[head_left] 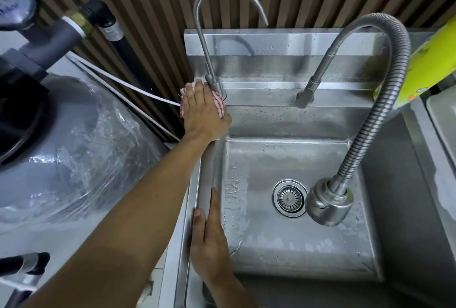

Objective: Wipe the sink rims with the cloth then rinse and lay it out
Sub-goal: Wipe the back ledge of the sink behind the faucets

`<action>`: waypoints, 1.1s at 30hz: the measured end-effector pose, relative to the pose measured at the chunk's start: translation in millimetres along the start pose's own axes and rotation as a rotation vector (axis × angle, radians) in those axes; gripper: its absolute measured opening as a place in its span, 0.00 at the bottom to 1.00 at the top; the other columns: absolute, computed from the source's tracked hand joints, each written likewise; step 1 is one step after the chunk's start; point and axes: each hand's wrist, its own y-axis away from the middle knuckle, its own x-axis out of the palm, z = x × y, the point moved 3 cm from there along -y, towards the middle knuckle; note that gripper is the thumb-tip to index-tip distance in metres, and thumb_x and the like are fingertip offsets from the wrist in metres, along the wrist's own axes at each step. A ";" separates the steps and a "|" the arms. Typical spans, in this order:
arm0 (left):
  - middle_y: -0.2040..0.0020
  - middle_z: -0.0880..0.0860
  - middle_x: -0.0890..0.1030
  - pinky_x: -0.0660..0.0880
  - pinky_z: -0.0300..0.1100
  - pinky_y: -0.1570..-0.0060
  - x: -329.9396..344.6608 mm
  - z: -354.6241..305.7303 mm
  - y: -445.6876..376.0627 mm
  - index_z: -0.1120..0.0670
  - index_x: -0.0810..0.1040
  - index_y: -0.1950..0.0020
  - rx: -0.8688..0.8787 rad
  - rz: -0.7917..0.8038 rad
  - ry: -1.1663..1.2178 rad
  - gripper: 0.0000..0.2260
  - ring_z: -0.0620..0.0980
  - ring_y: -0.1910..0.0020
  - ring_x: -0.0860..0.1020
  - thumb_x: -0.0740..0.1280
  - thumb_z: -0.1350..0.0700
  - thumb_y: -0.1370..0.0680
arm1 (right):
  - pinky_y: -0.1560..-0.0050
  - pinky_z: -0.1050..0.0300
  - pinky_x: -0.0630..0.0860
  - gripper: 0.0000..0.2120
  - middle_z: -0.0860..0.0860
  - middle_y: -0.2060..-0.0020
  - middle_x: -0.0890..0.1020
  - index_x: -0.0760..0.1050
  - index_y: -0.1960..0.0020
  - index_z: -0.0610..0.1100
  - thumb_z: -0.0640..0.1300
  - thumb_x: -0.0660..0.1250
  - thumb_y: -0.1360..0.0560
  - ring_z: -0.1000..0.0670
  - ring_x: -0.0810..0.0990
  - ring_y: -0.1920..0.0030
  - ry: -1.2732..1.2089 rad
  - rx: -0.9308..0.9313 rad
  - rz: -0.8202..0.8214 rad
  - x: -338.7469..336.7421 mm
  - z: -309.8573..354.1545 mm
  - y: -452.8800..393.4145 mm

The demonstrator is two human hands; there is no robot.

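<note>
A red-and-white checked cloth (219,104) lies on the back left corner of the steel sink's rim (206,164), against the base of the thin gooseneck tap (213,83). My left hand (202,112) lies flat on the cloth with straight fingers and presses it onto the rim, covering most of it. My right hand (209,236) rests on the left rim nearer to me, fingers extended along the rim's inner edge, thumb on top, holding nothing. The basin (283,241) is wet, with a round drain strainer (290,198).
A flexible coiled hose tap (377,120) arches over the basin, its spray head (329,205) hanging above the drain. A grey plastic-wrapped tank (74,149) and pipes stand left of the sink. A yellow-green object (434,61) sits at the right edge.
</note>
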 end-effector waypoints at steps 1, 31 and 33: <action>0.17 0.59 0.48 0.41 0.57 0.20 2.0 -0.1 9.0 0.60 0.50 0.18 0.031 -0.008 0.000 0.44 0.62 0.19 0.42 0.61 0.36 0.24 | 0.21 0.62 0.60 0.26 0.69 0.19 0.53 0.41 0.20 0.69 0.60 0.49 0.14 0.65 0.57 0.20 -0.003 0.002 0.001 -0.3 0.3 0.1; 0.16 0.49 0.51 0.36 0.49 0.21 -20.5 27.2 75.6 0.50 0.54 0.17 0.105 -0.187 0.504 0.24 0.51 0.18 0.41 0.52 0.51 0.14 | 0.36 0.68 0.72 0.14 0.53 0.38 0.84 0.78 0.35 0.50 0.40 0.58 0.14 0.57 0.80 0.37 -0.070 0.121 -0.232 -96.1 19.7 -63.8; 0.16 0.49 0.48 0.40 0.52 0.20 -9.5 39.9 101.7 0.53 0.51 0.17 0.082 -0.169 0.477 0.26 0.51 0.18 0.41 0.53 0.53 0.14 | 0.32 0.63 0.70 0.17 0.53 0.31 0.79 0.75 0.27 0.49 0.43 0.57 0.14 0.56 0.76 0.32 0.099 -0.005 -0.248 -105.8 40.9 -83.4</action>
